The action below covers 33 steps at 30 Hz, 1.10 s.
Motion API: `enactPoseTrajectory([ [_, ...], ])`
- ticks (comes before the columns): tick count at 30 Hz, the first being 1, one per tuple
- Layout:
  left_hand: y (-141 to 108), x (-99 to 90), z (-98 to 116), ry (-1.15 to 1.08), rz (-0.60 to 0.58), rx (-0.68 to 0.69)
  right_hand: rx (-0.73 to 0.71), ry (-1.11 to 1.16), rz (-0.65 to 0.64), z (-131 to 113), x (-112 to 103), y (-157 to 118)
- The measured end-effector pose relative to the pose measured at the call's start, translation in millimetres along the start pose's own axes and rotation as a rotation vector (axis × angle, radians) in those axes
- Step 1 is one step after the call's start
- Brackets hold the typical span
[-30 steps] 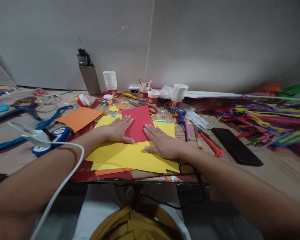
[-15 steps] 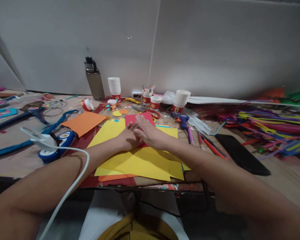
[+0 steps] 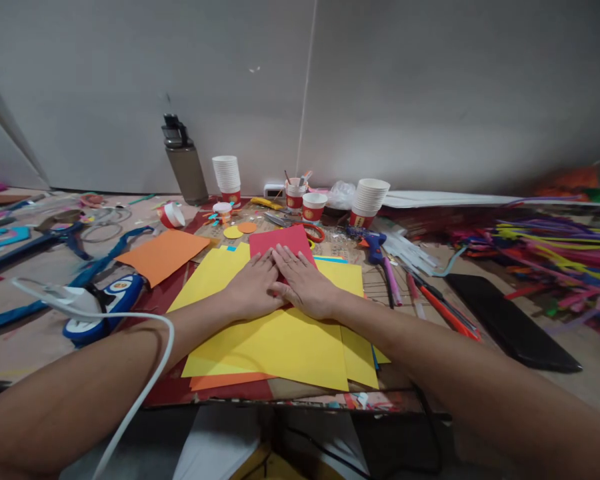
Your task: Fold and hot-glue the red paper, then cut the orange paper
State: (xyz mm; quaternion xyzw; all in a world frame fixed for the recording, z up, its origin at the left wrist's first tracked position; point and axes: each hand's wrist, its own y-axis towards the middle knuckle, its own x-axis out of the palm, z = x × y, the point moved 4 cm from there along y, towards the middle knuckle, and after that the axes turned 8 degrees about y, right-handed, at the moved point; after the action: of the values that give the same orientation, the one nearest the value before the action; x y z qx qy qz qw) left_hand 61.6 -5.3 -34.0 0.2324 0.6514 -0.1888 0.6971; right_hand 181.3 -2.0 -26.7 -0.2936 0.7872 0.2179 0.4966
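Observation:
Both hands lie flat on a red sheet of paper (image 3: 279, 239) at the middle of the table. My left hand (image 3: 254, 287) rests palm down with its fingers stretched forward. My right hand (image 3: 305, 283) is pressed down beside it, its fingers extended and its thumb reaching toward the left hand. Neither one grips anything. Beneath the red sheet are several overlapping yellow sheets (image 3: 270, 350), with the edge of an orange sheet (image 3: 230, 382) showing at the front. The lower part of the red sheet is hidden under my hands.
Left lie an orange sheet (image 3: 163, 255) and a blue-and-white device (image 3: 123, 293) with a white cable. Behind stand a bottle (image 3: 186, 170), paper cup stacks (image 3: 226, 175) (image 3: 370, 200) and scissors (image 3: 314, 232). Right are a blue glue gun (image 3: 375, 247), a black phone-like slab (image 3: 513, 323) and pipe cleaners (image 3: 560, 260).
My hands, overlapped before, now lie side by side with the fingers flatter on the red paper. The camera view has shifted slightly, so the table appears nearer.

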Motion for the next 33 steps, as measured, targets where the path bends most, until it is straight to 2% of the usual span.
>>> enactPoseTrajectory([
  [6, -5, 2.9, -9, 0.033, -0.016, -0.043, -0.012, -0.073, -0.017, 2, 1, -4],
  [20, -7, 0.4, -11, 0.125, -0.079, -0.1, 0.009, -0.222, -0.041, 8, -1, -31],
  [28, -5, -2.2, -24, 0.095, -0.09, -0.114, 0.019, -0.046, -0.126, -13, -5, -48],
  [33, -7, -2.2, -31, 0.197, 0.001, -0.217, -0.001, 0.041, -0.178, -22, -6, -54],
])
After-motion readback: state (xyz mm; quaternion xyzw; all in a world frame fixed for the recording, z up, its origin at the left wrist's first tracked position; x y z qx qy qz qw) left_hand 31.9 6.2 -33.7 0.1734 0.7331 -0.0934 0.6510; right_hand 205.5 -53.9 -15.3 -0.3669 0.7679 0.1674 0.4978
